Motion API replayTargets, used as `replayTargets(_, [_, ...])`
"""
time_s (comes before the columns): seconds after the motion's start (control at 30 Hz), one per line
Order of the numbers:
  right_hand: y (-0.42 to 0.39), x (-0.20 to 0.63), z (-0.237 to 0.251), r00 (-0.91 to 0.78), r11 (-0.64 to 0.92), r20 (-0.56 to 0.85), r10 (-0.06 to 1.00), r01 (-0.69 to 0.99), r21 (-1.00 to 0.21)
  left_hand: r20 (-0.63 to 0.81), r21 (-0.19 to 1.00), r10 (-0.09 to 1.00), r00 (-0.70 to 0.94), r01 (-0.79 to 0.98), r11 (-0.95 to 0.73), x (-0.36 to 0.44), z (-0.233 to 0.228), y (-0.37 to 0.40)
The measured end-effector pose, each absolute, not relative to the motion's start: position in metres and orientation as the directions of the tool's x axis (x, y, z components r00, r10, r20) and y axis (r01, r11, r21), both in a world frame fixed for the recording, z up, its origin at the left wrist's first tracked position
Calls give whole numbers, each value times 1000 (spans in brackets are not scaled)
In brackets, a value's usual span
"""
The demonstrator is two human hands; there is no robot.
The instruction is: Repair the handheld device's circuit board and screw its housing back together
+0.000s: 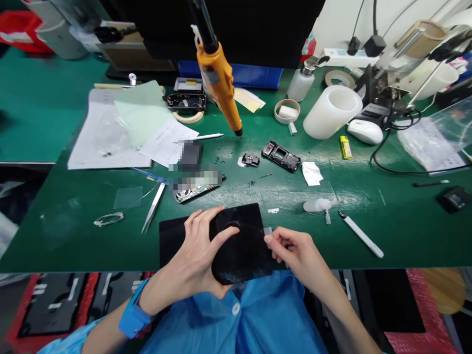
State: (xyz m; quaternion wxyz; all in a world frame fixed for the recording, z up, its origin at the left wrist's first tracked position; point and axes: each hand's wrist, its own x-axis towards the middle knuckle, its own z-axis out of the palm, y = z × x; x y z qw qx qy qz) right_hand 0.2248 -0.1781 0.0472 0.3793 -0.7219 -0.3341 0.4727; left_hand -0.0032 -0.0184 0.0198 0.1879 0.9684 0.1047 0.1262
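Head view: black panel held over the near worktop edge.
I note my left hand gripping the black panel; right hand pinches a clear film tab at its edge, film barely lifted.

Your left hand rests on a black panel that looks like smooth, glossy plastic or glass, catching faint reflections. At its edge your right hand pinches a small clear film tab, thin and shiny. The desk is covered in a matt green mat, scuffed pale in places. You have metal tweezers with a bright polished finish, a hanging screwdriver in glossy orange plastic, and a translucent white plastic roll, satin-smooth. The sheets of paper look matt white, and your blue sleeve is smooth woven cloth.
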Motion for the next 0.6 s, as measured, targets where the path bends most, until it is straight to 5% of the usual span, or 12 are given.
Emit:
replayTargets(0.43, [-179,222,43,341,-447,-392,854,96,-889,223,403,254,941,148,-903,-4,23,-16])
replayTargets(0.6, [-171,216,53,392,-374,-252,885,274,-886,222,365,237,946,145,-920,-9,27,-12])
